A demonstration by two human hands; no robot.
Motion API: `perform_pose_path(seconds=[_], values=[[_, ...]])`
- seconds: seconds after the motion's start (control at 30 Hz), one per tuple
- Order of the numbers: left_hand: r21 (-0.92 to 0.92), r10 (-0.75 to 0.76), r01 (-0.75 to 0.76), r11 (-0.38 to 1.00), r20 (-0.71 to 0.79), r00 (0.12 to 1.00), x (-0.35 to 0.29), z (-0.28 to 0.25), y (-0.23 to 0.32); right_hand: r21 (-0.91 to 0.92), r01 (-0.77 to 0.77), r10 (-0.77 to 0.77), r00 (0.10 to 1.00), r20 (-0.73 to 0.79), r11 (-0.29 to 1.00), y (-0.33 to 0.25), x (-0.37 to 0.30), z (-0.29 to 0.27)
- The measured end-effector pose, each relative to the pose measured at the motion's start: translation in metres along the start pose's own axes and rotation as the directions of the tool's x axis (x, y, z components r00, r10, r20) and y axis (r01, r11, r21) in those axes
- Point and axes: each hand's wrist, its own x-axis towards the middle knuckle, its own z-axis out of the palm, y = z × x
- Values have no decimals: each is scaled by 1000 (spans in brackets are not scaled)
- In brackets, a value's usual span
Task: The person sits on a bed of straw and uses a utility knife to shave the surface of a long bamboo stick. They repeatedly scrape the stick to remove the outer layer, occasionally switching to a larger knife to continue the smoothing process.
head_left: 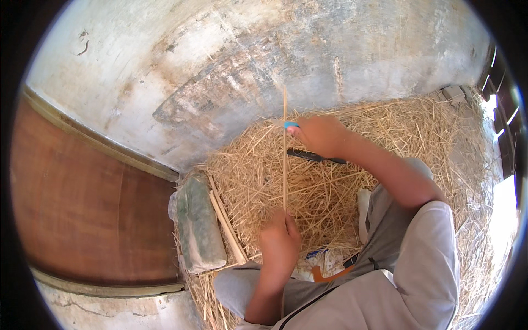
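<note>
A thin straight pale strip (285, 165), like split bamboo or wood, stands lengthwise in front of me. Its near end sits in my left hand (279, 242), which is closed around it. Farther up, my right hand (322, 135) is closed against the strip, and a short length sticks out beyond it toward the wall. A bright blue band or wrap (291, 125) shows at the right fingers where they meet the strip. Just below that hand is a black flat tool (305, 155), blade-like; whether anything holds it cannot be made out.
Loose straw (247, 165) covers the floor. At left lie a greenish-grey wrapped block (201, 225) and several pale sticks (226, 223). A curved orange piece (327, 276) is by my lap. A stained wall (247, 60) rises ahead; a brown wooden panel (93, 198) is at left.
</note>
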Motion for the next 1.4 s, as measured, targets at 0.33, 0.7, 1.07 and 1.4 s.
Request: perform_pose_path(seconds=[0.33, 0.7, 1.07, 1.4], values=[[44, -8, 11, 999, -64, 998, 7, -6, -3, 163, 153, -192, 948, 256, 975, -56, -47, 18], [41, -51, 53, 998, -44, 998, -1, -13, 0, 161, 71, -131, 906, 402, 984, -59, -36, 9], [50, 12, -9, 999, -68, 998, 3, -2, -13, 95, 133, -153, 953, 262, 987, -50, -31, 23], [52, -4, 4, 999, -7, 1000, 0, -2, -6, 117, -28, -6, 959, 282, 993, -26, -10, 20]])
